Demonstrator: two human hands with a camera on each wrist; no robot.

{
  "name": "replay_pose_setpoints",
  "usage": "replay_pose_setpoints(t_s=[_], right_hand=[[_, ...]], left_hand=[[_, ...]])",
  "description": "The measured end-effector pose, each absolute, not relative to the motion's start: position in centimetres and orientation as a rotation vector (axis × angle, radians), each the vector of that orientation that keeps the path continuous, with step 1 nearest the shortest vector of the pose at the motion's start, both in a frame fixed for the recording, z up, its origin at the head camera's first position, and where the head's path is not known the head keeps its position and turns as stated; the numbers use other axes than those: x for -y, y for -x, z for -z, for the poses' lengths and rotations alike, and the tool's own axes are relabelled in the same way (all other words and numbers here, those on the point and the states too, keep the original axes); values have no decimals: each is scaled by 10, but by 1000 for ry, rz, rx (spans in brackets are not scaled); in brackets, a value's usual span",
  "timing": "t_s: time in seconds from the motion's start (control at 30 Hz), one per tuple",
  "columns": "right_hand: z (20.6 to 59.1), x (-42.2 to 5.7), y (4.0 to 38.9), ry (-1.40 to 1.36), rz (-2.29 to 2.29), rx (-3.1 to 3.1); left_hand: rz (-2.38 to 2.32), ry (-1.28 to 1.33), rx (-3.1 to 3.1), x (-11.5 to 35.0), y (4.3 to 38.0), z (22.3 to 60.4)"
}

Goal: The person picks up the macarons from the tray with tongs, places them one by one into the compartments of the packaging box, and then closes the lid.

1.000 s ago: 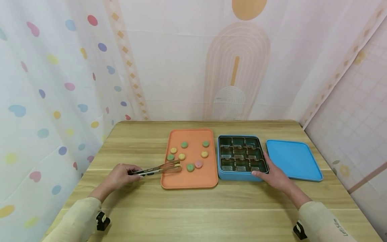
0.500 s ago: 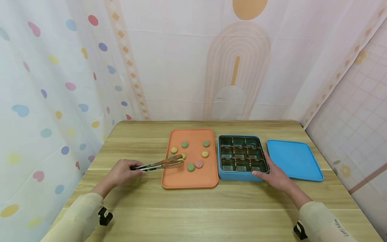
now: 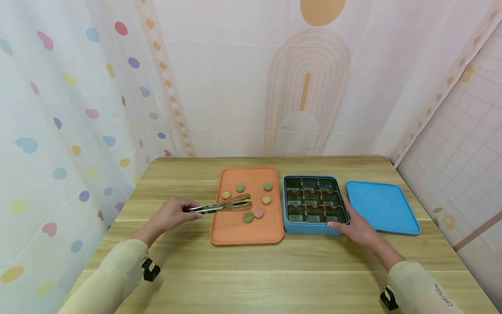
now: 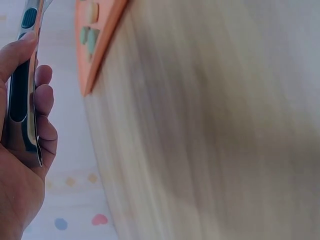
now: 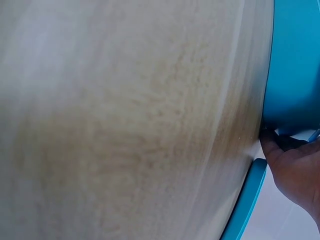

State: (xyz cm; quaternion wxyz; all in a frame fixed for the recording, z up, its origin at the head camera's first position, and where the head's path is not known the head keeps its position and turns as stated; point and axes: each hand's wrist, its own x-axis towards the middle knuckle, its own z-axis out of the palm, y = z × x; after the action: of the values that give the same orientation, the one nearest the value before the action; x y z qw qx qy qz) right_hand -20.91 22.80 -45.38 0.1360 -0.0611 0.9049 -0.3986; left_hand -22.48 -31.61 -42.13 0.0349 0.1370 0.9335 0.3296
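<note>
My left hand (image 3: 172, 216) grips metal tongs (image 3: 211, 207) by their dark handles. In the left wrist view, the thumb lies along one arm of the tongs (image 4: 22, 85) and the fingers curl round the other. The tips hover over the orange tray (image 3: 235, 233), with a yellowish bit showing between them; I cannot tell whether they pinch it. Several small green, yellow and pink macarons (image 3: 257, 213) lie on the tray. My right hand (image 3: 358, 229) holds the front right corner of a blue box (image 3: 310, 228), thumb at the front rim, fingers along the right side.
A brown plastic insert (image 3: 311, 198) with several square compartments sits inside the box. The blue lid (image 3: 380, 207) lies flat to the box's right. Wooden tabletop (image 3: 251, 279) extends in front, with a patterned curtain (image 3: 227, 78) behind it.
My left hand and the tongs have moved right and away from me, so the tips reach farther across the tray. My right hand stays at the box.
</note>
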Motion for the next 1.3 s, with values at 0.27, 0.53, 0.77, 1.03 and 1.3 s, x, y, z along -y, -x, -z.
replay_pose_setpoints(t_s=[0.27,0.53,0.77,1.03,1.3], right_hand=[[454,-230,208,175,1163,-2620],[455,-231,207,164,1174,-2622],[457,-230,209,175,1169,-2626],[459,-228,213,166,1168,-2633],[457,-229,212,167,1164,-2642]], left_hand=[[-963,-501,-2889,292,235,411],[-979,-550,-2850,268,244,409],[-1019,-572,-2802,246,247,410],[-1072,-605,-2741,221,248,412],[-1115,-640,-2685,199,252,413]])
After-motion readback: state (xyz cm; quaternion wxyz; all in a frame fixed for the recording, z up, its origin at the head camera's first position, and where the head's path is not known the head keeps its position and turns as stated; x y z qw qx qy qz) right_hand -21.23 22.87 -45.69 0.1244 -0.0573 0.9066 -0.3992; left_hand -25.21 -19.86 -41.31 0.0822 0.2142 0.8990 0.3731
